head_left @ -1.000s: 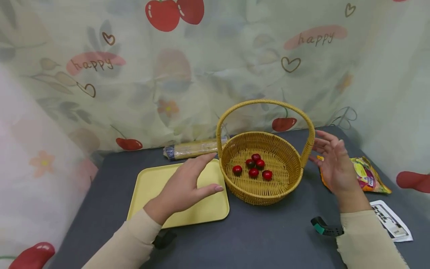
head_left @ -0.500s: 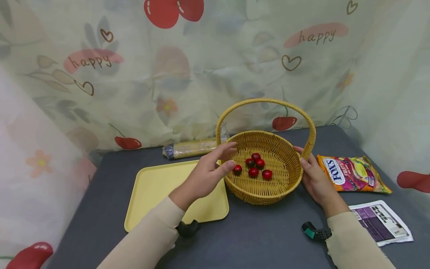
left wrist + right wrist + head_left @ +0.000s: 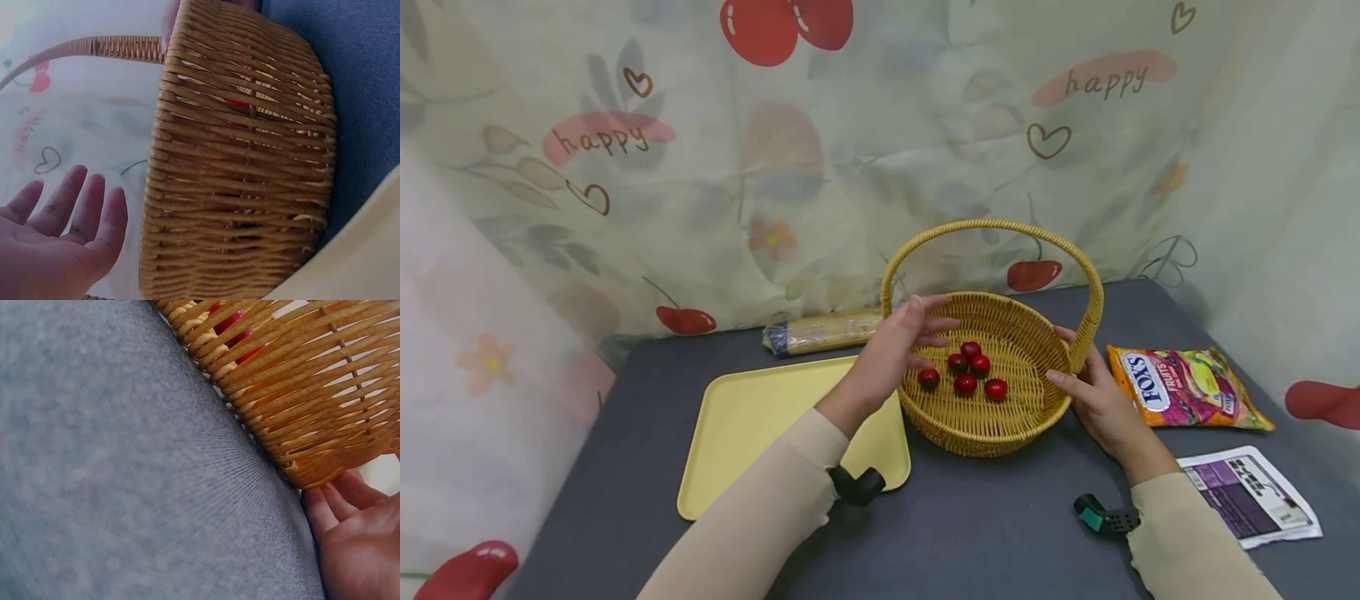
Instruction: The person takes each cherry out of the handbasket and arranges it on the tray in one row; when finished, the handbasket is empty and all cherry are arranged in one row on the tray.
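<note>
A round wicker basket with a tall arched handle stands on the dark tabletop. Several small, shiny red fruits that look like cherries lie on its bottom. My right hand grips the basket's right side by the base of the handle, thumb over the rim and fingers against the outer wall; the right wrist view shows the fingers touching the weave. My left hand hovers at the left rim, fingers spread and extended over the inside. In the left wrist view, a gap separates the left hand from the wicker wall.
A pale yellow tray lies left of the basket, partly beneath my left forearm. Behind it is a clear-wrapped bundle of sticks. To the right lie a Fox's candy bag and a purple-and-white packet. A printed curtain hangs behind.
My right hand has come in from the right and taken hold of the basket's right rim. My left hand has moved rightward from above the tray to the left rim. The basket stays put.
</note>
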### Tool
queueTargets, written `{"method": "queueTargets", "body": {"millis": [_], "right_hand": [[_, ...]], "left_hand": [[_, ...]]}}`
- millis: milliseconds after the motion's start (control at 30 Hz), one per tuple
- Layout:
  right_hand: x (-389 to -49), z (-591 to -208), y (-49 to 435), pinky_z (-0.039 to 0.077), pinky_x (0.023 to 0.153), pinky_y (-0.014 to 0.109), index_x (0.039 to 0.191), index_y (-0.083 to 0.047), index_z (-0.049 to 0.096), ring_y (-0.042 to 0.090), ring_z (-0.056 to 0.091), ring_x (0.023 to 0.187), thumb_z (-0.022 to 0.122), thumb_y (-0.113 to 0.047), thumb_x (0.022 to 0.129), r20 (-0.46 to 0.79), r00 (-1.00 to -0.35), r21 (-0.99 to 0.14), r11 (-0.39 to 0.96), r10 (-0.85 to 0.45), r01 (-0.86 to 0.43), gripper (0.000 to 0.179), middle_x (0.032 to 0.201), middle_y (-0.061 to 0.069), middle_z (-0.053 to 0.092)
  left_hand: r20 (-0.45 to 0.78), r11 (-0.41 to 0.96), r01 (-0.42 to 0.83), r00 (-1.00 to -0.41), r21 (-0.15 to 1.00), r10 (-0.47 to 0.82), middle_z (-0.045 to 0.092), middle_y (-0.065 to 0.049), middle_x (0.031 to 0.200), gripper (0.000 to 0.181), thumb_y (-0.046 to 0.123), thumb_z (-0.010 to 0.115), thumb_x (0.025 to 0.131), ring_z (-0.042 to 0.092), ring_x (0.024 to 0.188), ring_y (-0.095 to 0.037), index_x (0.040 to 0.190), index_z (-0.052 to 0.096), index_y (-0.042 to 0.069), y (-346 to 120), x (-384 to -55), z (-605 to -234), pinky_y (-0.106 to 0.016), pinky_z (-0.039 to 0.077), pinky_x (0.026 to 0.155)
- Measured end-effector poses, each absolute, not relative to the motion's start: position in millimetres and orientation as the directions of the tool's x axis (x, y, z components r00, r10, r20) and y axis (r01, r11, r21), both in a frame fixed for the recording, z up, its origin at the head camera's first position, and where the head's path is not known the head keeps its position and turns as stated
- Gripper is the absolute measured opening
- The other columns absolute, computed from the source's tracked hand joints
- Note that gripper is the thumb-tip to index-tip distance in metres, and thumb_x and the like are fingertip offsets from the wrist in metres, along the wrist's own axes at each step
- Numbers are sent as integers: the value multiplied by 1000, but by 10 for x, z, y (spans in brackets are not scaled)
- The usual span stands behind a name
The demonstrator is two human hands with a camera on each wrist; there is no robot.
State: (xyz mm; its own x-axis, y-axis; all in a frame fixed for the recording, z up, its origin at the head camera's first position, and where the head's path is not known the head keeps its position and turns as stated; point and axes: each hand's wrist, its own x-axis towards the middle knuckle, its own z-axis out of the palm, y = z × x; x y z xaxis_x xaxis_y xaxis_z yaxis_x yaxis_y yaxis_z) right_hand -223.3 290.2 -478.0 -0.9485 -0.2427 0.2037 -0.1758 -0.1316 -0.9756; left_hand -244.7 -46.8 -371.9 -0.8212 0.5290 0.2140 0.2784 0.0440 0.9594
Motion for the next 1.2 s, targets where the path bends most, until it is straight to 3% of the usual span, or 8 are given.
{"method": "queueTargets", "body": {"millis": [233, 467, 600, 767, 1033, 1200], "right_hand": [[-2227, -4789, 2907, 38, 108, 22, 174, -18, 19, 35, 31, 150, 52, -5, 114, 202, -950, -976, -127, -240, -176, 70, 169, 22, 22], [-2218, -4796, 2909, 38, 108, 24, 174, -20, 21, 32, 33, 149, 54, -5, 113, 184, -956, -980, -119, -229, -160, 71, 169, 20, 24], [-2225, -4795, 2911, 39, 109, 23, 174, -20, 21, 32, 33, 149, 53, -4, 114, 182, -956, -980, -122, -231, -157, 70, 169, 20, 23], [-2247, -4780, 2916, 39, 109, 24, 174, -21, 21, 32, 32, 149, 52, -5, 114, 190, -952, -979, -121, -241, -165, 70, 170, 19, 23], [-2245, -4751, 2916, 40, 108, 25, 173, -22, 22, 33, 34, 148, 53, -5, 113, 186, -955, -980, -119, -231, -162, 70, 168, 18, 26], [-2239, -4771, 2901, 40, 108, 25, 173, -22, 23, 33, 34, 147, 54, -4, 112, 190, -954, -979, -124, -233, -165, 70, 167, 19, 26]], "left_hand": [[144, -24, 155, -829, 988, 540, 64, -13, 151, 80, 71, 23, 112, 64, 129, -32, 165, 49, 17, -276, -2574, -3740, -62, 50, 106], [88, -12, 98, -822, 995, 562, 64, -12, 149, 81, 71, 25, 112, 67, 125, -29, 165, 48, 14, -23, -2705, -3863, -53, 58, 97], [40, 15, 58, -830, 998, 557, 66, -8, 146, 78, 70, 25, 113, 65, 128, -36, 163, 51, 16, 102, -2736, -3951, -52, 59, 94], [-26, 55, 7, -826, 998, 564, 65, -12, 148, 81, 71, 25, 112, 61, 131, -45, 162, 52, 13, 207, -2753, -4013, -57, 59, 93], [-111, 217, 26, -798, 976, 593, 66, -12, 146, 81, 78, 31, 108, 72, 112, -34, 160, 56, 21, 260, -2722, -4046, -56, 60, 85], [-143, 268, 30, -786, 963, 601, 66, -13, 143, 73, 69, 46, 110, 75, 104, -31, 159, 56, 16, 274, -2691, -4092, -50, 62, 81]]}}
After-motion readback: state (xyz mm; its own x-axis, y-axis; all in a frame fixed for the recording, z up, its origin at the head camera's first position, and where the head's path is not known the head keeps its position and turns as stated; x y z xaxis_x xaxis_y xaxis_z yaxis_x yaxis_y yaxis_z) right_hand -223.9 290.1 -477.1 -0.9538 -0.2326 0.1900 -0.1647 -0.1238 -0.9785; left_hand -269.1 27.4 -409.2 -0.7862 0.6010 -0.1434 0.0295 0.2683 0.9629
